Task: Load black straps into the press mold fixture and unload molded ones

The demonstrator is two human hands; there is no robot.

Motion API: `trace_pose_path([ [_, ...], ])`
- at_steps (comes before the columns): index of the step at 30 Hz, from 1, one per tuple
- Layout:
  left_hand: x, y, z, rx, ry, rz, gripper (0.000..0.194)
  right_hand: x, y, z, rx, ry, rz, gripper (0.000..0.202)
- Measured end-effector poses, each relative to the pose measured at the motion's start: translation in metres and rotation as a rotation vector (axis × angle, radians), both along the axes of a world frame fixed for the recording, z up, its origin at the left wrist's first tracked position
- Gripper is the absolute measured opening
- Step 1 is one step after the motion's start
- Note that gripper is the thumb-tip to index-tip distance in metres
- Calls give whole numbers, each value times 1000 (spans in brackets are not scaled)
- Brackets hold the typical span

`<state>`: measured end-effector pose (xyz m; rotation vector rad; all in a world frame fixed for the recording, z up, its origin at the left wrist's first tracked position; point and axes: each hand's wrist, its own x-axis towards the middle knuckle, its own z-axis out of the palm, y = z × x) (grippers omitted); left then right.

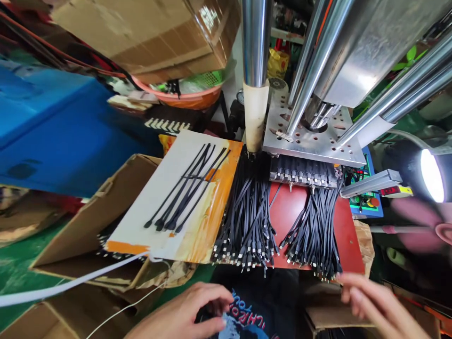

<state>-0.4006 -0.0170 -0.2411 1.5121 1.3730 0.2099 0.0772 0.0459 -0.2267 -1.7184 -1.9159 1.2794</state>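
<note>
My left hand [192, 308] hangs in front of the table with thumb and fingers apart, holding nothing. At the lower right, my right hand [376, 303] has its fingers stretched out, the index fingertip close to the connector ends of the right bundle of black cables [318, 230]. Whether that fingertip touches a cable I cannot tell. A second, thicker bundle of black USB cables [247, 212] lies to the left, with metal plugs toward me. Several black cables [192, 188] rest on a white board [141, 202]. Behind the bundles, a metal mould [303, 175] holds a row of small connectors.
A press with a drilled metal plate [314, 136] and steel columns [256, 42] stands over the red tabletop [287, 212]. Cardboard boxes [95, 212] stand at left. A lit lamp [432, 176], a pink fan [413, 221] and a control box [367, 202] are at right.
</note>
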Motion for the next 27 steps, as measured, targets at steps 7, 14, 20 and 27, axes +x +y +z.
trace_pose_path([
  [7, 23, 43, 20, 701, -32, 303, 21, -66, 203, 51, 799, -372, 70, 55],
  [14, 18, 70, -19, 1000, 13, 481, 19, -82, 256, 51, 840, -639, 105, 60],
  [20, 16, 66, -31, 1044, 24, 554, 18, -73, 247, 54, 842, -732, 190, 62],
  [27, 12, 63, -36, 1064, 27, 564, 19, -64, 214, 53, 817, -823, 250, 63],
])
